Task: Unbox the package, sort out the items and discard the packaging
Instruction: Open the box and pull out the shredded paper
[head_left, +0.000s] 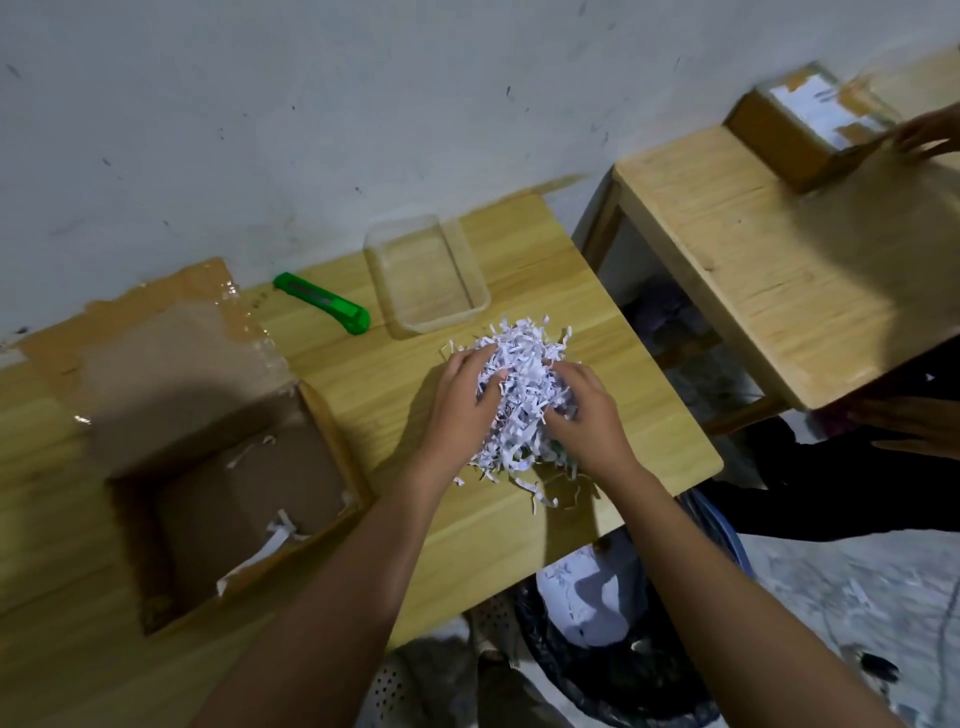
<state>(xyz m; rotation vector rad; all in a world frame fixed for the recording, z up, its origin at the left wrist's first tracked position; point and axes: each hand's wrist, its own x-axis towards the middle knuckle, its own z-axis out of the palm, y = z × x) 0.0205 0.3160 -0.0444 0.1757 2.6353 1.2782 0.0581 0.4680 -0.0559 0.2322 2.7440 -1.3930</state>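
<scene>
A heap of white shredded paper (519, 374) lies on the wooden table (498, 525), right of centre. My left hand (457, 410) grips the heap from the left, and my right hand (587, 415) grips it from the right, fingers curled into the strips. What the shreds cover is hidden. The opened cardboard box (228, 499) sits at the left with its flaps spread; only a few paper strips lie inside. A clear plastic tray (480, 288) stands behind the heap, and nothing lies in it.
A green utility knife (324, 309) lies left of the tray near the wall. A bin with a dark liner (597, 649) holding white paper stands below the table's right edge. On a second table (779, 270) at the right, another person's hand (930, 135) touches a taped box (800, 130).
</scene>
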